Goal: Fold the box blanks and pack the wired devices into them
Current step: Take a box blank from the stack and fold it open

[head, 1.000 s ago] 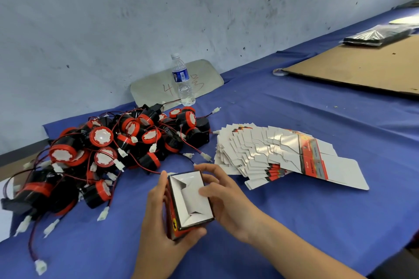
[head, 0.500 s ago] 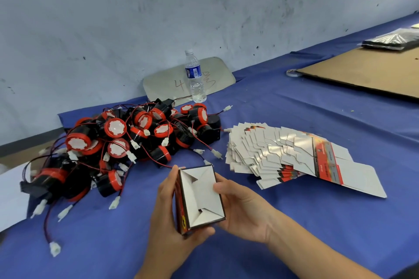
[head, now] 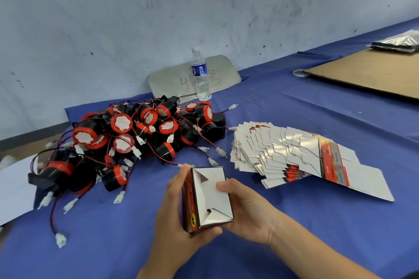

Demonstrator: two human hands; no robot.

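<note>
Box (head: 209,198): held up over the near middle of the tabletop (head: 283,120), one end turned up to the camera; white flaps folded in and locked across that end, red and black print down the side.
Why held so: likely to check that the flaps hold before a device goes in from the other end.
Left hand (head: 179,217): wrapped round the red side of the box, thumb curled under the near corner, fingertips at the far edge.
Right hand (head: 247,208): cupped round the other side, thumb pressed flat on the white flaps, likely to push them shut.
Box blanks (head: 294,156): flat, fanned out in a pile just right of the box, toward the right side of the tabletop, easy to slide off one by one.
Wired devices (head: 136,133): round, black with red rims and white faces, heaped toward the far left corner, red and black wires with white plugs tangled about; close for the left hand.
Water bottle (head: 200,74): upright at the far edge, by the wall.
Brown cardboard (head: 367,75): flat at the far right.
</note>
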